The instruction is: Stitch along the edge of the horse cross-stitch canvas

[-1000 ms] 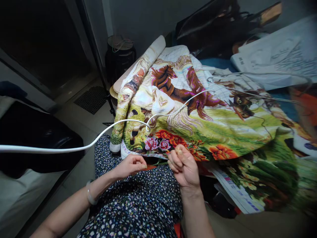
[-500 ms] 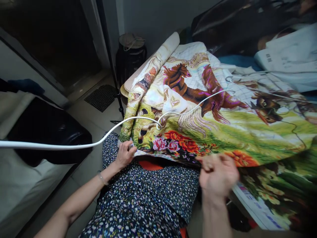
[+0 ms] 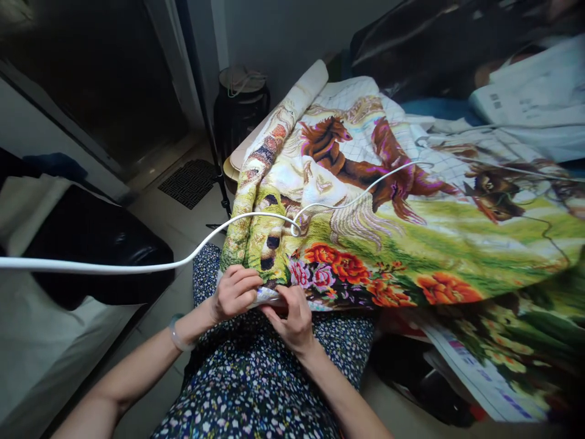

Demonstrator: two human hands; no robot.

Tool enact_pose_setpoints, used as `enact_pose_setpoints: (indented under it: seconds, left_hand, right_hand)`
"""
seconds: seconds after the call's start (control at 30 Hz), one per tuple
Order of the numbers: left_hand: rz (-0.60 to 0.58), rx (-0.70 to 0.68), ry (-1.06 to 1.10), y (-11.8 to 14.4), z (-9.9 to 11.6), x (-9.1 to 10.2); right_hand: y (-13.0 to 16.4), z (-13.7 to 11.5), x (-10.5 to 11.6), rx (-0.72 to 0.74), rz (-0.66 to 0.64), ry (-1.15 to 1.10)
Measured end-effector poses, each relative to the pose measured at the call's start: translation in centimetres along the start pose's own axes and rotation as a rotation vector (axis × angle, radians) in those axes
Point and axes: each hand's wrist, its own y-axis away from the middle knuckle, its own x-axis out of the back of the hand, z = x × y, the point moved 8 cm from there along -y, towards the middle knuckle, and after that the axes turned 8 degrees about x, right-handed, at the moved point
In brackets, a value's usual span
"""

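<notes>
A large cross-stitch cloth point(image 3: 411, 244) with brown horses, green grass and red flowers lies spread in front of me, its left side rolled up. My left hand point(image 3: 235, 292) grips the cloth's near white edge at the lower left corner. My right hand point(image 3: 292, 317) pinches the same edge just to the right, fingers curled on the fabric. Both hands rest over my lap in a dark flowered dress point(image 3: 260, 384). A white cable point(image 3: 137, 265) runs from the left across the cloth.
A printed pattern sheet point(image 3: 479, 372) sticks out under the cloth at the lower right. A dark round stool point(image 3: 240, 103) stands behind the roll. Black cushioned furniture point(image 3: 91, 244) sits at the left. White papers point(image 3: 530, 103) and dark bags lie at the back right.
My right hand has swung from the right back to the cloth's lower left edge and taken hold of it beside my left hand. My left hand has closed tighter on the edge.
</notes>
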Motion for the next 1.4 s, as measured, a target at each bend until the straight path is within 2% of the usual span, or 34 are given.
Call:
enact_pose_setpoints:
  seconds: [0.1, 0.17, 0.2, 0.27, 0.3, 0.37, 0.47, 0.57, 0.63, 0.7, 0.8, 0.87, 0.97, 1.03, 1.1, 1.17, 1.3, 1.4]
  left_hand:
    - [-0.059, -0.050, -0.036, -1.4, 0.5, -0.2]
    - [-0.183, 0.042, -0.040, -2.1, -0.5, -1.1]
    - [-0.276, 0.161, 0.001, -2.4, -1.6, -1.8]
    - [-0.466, 0.513, 0.164, -2.3, -4.6, -3.2]
    - [-0.540, 0.708, 0.296, -2.0, -5.8, -4.0]
    - [-0.614, 1.044, 0.616, -1.5, -7.2, -5.3]
    - [-0.572, 1.386, 1.012, -1.7, -7.4, -7.1]
    - [-0.450, 1.565, 1.125, -1.8, -7.6, -8.2]
    - [-0.401, 1.602, 1.133, -1.7, -7.7, -8.6]
    - [-0.391, 1.610, 1.108, -1.6, -7.8, -8.8]
    - [-0.407, 1.612, 1.061, -1.5, -7.9, -8.9]
    - [-0.423, 1.613, 1.039, -1.5, -7.8, -9.0]
    - [-0.454, 1.554, 1.017, -1.7, -7.4, -9.1]
    - [-0.461, 1.477, 1.009, -2.1, -7.1, -9.0]
    - [-0.453, 1.414, 0.993, -2.4, -6.8, -8.8]
    - [-0.450, 1.394, 0.973, -2.5, -6.7, -8.6]
    - [-0.431, 1.449, 0.985, -2.3, -7.0, -8.5]
    - [-0.409, 1.481, 0.986, -2.1, -7.3, -8.5]
  right_hand:
    - [-0.6, 0.1, 1.1, 0.015, 0.016, 0.062]
    - [-1.8, 1.0, 3.0, -0.010, 0.045, 0.037]
    - [-2.5, 1.7, 4.1, -0.036, 0.057, 0.029]
    - [-4.0, 4.0, 5.7, -0.143, 0.053, 0.015]
    - [-4.5, 5.5, 5.8, -0.228, 0.031, -0.023]
    - [-4.5, 9.2, 5.0, -0.472, 0.008, -0.128]
    - [-1.9, 13.9, 1.2, -0.898, -0.088, -0.324]
    - [-0.4, 14.9, -1.0, -0.951, -0.226, -0.387]
    - [0.6, 14.9, -0.1, -1.009, -0.213, -0.434]
    - [1.3, 14.7, 2.7, -1.057, -0.082, -0.447]
    - [0.9, 13.5, 7.1, -0.976, 0.093, -0.394]
    - [0.3, 12.0, 8.2, -0.904, 0.112, -0.355]
    - [-0.3, 9.5, 6.6, -0.862, 0.125, -0.481]
    - [-0.6, 8.3, 5.3, -0.836, 0.235, -0.560]
    - [-1.0, 7.5, 4.7, -0.761, 0.352, -0.510]
    - [-1.7, 6.9, 4.5, -0.638, 0.396, -0.366]
    - [-3.1, 5.3, 4.6, -0.338, 0.326, -0.057]
    - [-3.3, 4.7, 4.1, -0.238, 0.148, 0.014]
